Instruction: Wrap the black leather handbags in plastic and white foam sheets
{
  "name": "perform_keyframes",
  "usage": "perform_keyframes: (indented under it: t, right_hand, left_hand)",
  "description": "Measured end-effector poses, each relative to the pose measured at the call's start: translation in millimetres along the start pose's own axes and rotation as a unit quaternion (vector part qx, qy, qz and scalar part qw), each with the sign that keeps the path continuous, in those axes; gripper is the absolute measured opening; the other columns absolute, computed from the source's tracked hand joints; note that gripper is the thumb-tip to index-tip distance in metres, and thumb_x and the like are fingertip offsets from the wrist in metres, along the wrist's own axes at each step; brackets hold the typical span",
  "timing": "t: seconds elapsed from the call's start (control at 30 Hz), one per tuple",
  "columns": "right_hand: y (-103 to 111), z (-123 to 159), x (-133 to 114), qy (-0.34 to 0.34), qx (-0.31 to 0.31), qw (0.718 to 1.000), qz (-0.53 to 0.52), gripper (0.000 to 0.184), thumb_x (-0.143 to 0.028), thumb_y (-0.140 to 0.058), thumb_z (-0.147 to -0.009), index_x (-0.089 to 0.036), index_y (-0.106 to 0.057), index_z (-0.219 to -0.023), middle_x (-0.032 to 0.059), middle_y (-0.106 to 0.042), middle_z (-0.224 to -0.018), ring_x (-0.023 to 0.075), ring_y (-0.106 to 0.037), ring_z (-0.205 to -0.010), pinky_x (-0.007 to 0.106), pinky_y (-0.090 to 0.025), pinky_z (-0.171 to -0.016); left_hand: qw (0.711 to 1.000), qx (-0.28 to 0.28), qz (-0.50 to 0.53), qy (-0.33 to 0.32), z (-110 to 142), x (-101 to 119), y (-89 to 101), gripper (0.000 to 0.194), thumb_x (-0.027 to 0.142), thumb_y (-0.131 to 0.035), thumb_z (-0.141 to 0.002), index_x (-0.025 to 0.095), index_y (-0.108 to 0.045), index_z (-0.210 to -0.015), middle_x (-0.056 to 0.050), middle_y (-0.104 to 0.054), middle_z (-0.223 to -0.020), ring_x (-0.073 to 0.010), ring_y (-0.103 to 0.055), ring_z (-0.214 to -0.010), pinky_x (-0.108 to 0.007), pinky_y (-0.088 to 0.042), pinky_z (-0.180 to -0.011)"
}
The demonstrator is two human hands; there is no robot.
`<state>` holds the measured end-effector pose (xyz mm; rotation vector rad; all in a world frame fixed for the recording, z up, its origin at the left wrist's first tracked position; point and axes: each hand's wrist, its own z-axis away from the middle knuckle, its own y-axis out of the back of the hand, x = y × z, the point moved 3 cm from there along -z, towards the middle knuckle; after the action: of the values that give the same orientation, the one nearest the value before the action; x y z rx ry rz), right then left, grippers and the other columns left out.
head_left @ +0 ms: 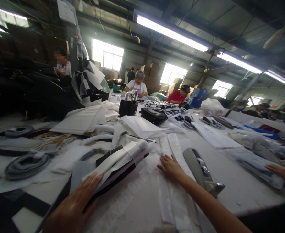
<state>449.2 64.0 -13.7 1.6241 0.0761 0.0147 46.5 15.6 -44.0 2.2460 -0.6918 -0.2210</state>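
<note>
My left hand (75, 204) grips the near end of a dark, flat bag (120, 163) partly covered in white wrapping paper. Its fingers lie over the paper, and the thumb is partly hidden at the lower edge. My right hand (170, 168) lies palm down with fingers spread on long white paper strips (168, 200), holding nothing. Just right of it on the table sits a grey tape dispenser (199, 168). Wrapped white handles (98, 137) stick out behind the bag.
At left lie grey coiled straps (27, 165) and a dark pile of bags (35, 90). White paper sheets (84, 118) and black bags (153, 115) cover the table's far part. A co-worker's hand (283, 173) touches a plastic-wrapped item (258, 168) at right. Other people work behind.
</note>
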Motion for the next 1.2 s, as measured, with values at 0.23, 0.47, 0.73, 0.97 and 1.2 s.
perform_keyframes:
  t: [0.23,0.47,0.73,0.97,1.2]
  right_hand:
    - [31.2,-17.8,-43.0,-0.021,0.064,0.998,-0.012,0.04,-0.02,-0.043,-0.099,-0.011,-0.053,-0.137,0.0179,-0.05,-0.145,0.028,-0.042,-0.138,0.05,-0.025,-0.117]
    - [-24.7,78.8,-150.6,0.137,-0.038,0.982,-0.121,0.08,-0.06,-0.059,-0.087,-0.01,-0.041,-0.148,0.0206,-0.034,-0.154,0.0386,-0.032,-0.142,0.057,-0.031,-0.114]
    - [0.9,88.3,-156.0,0.307,-0.063,0.895,-0.317,0.028,-0.036,-0.055,-0.096,-0.022,-0.07,-0.115,0.0048,-0.066,-0.129,0.0188,-0.052,-0.13,0.033,-0.035,-0.115]
    - [-16.9,69.6,-182.8,0.236,-0.039,0.944,-0.228,0.059,-0.042,-0.056,-0.094,-0.017,-0.044,-0.146,0.0132,-0.043,-0.152,0.0305,-0.034,-0.143,0.053,-0.025,-0.119]
    - [-14.3,41.4,-202.2,0.279,0.013,0.934,-0.225,0.053,-0.036,-0.053,-0.097,-0.024,-0.042,-0.147,0.0077,-0.045,-0.151,0.0259,-0.034,-0.143,0.05,-0.022,-0.121]
  left_hand:
    - [1.0,-0.019,-0.013,0.017,-3.3,-0.4,-2.1,0.054,0.046,-0.031,-0.102,0.032,-0.025,-0.154,0.0,-0.055,-0.143,-0.0218,-0.068,-0.111,-0.032,-0.06,-0.085]
    - [0.999,-0.025,-0.024,0.021,-8.3,4.9,5.7,0.053,0.035,-0.034,-0.102,0.031,-0.025,-0.153,0.001,-0.055,-0.143,-0.0182,-0.065,-0.114,-0.027,-0.056,-0.088]
    - [0.999,-0.033,0.005,0.03,-8.6,5.4,9.9,0.053,0.029,-0.043,-0.099,0.03,-0.033,-0.151,0.0,-0.055,-0.143,-0.021,-0.064,-0.117,-0.029,-0.056,-0.089]
    - [0.998,-0.035,0.021,0.052,-18.0,8.4,16.8,0.052,0.025,-0.048,-0.096,0.026,-0.039,-0.147,-0.002,-0.056,-0.142,-0.0218,-0.063,-0.119,-0.03,-0.055,-0.092]
    - [0.998,-0.03,0.035,0.047,-20.9,8.8,20.0,0.054,0.019,-0.049,-0.093,0.026,-0.041,-0.146,-0.005,-0.058,-0.14,-0.0227,-0.064,-0.117,-0.031,-0.056,-0.091]
